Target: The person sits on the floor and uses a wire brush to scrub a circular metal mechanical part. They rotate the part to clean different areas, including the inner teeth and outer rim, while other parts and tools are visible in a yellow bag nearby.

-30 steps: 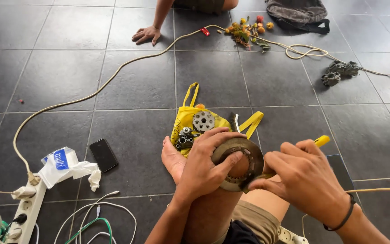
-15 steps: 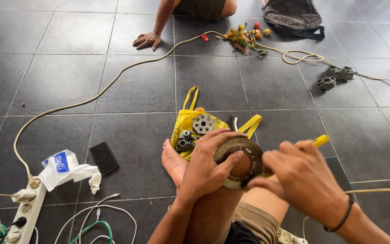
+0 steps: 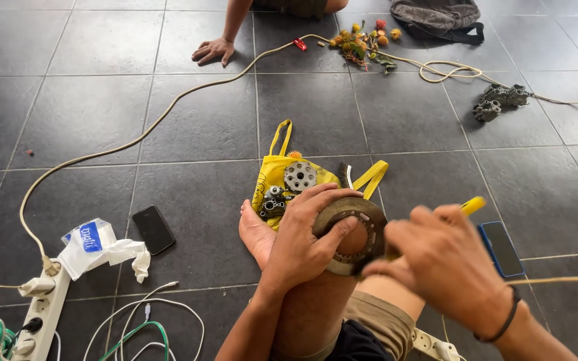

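Between the two hands, propped on a raised bare knee: a worn metal ring disc (image 3: 350, 235), toothed along its inner edge. Left hand (image 3: 300, 242) wrapped over the near-left rim, thumb across the face, fingers curled behind. Right hand (image 3: 444, 262) closed around a yellow-handled tool (image 3: 472, 204), tip set against the disc's right edge; blurred by motion, so exact contact hard to read. Black band on the right wrist.

Just beyond the left hand, a bare foot (image 3: 255, 230) flat on the floor, and past it a yellow cloth bag (image 3: 272, 175) with metal gears and small parts lying on it. Lower half of the disc hidden behind the left hand's fingers; tool shaft mostly covered by the right hand. To the right of the right hand, a blue-edged phone (image 3: 501, 249), partly hidden by that hand. Left of the left hand, a black phone (image 3: 153, 228), a crumpled white wrapper (image 3: 102, 244), a white power strip (image 3: 38, 314) cut off at the bottom edge, green and white cables.

Floor (image 3: 102, 113) of large dark grey tiles. Far beyond both hands, another person's hand (image 3: 213, 50) pressed to the floor, body cut off at the top; a long pale cord, small orange and red fruit on twigs, a dark bag, grey metal parts.
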